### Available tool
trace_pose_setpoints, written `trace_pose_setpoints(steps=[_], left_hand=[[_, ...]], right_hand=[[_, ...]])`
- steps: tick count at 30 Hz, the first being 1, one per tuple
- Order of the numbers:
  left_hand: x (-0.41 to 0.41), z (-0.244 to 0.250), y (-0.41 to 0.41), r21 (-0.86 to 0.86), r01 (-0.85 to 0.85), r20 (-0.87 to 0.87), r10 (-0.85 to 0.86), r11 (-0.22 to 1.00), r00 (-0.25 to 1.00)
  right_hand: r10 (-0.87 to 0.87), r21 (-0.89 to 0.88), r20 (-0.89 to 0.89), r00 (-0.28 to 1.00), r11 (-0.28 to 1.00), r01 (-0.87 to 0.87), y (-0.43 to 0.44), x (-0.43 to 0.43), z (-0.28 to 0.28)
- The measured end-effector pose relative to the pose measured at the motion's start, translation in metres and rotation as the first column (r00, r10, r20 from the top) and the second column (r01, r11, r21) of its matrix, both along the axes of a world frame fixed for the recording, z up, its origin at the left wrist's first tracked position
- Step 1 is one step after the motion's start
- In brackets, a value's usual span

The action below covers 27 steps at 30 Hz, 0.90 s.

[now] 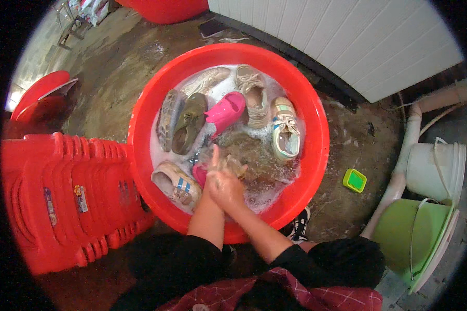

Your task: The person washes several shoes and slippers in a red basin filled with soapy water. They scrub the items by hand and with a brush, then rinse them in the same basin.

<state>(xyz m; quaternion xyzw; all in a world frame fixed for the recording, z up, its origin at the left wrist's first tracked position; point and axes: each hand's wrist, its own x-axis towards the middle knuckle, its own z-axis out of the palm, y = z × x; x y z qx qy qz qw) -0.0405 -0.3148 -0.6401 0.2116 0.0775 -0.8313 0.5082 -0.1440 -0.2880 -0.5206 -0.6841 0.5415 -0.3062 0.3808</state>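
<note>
A round red plastic tub [322, 128] of soapy water stands before me. My left hand [215, 165] and my right hand [229, 190] are together above its near half, the right crossed over the left. Both are blurred by motion and splashing, so whether they hold anything is unclear. Left of them lies a white sneaker with blue stripes [183, 186], beside a partly hidden pink clog [199, 173]. Beyond float a second pink clog [229, 110], an olive shoe [190, 123], a shoe on its side [167, 120], a beige sneaker [253, 97] and a pale sneaker [207, 81]. Another white sneaker [285, 130] rests at right.
Stacked red plastic furniture [74, 194] presses close on the left. To the right are a yellow-green brush [354, 180] on the wet floor, a pipe [401, 171], a white bucket [430, 167] and a green bucket [397, 237]. A white panelled surface [342, 39] stands beyond.
</note>
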Motion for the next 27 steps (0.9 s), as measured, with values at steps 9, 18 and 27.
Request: trace_pose_setpoints(steps=[9,18,27], left_hand=[[-0.092,0.006,-0.007,0.186,-0.379,0.337,0.303,0.907,0.891],[-0.062,0.087,-0.022,0.258,0.161,0.302,-0.238,0.953,0.923],[0.022,0.083,-0.034,0.533,0.674,0.820,-0.113,0.511,-0.562]], right_hand=[[-0.124,0.255,-0.450,0.884,0.931,0.261,-0.081,-0.036,-0.036],[-0.332,0.291,-0.451,0.828,0.823,0.489,-0.088,-0.133,-0.065],[-0.660,0.771,0.375,0.651,0.612,0.175,-0.068,-0.155,-0.039]])
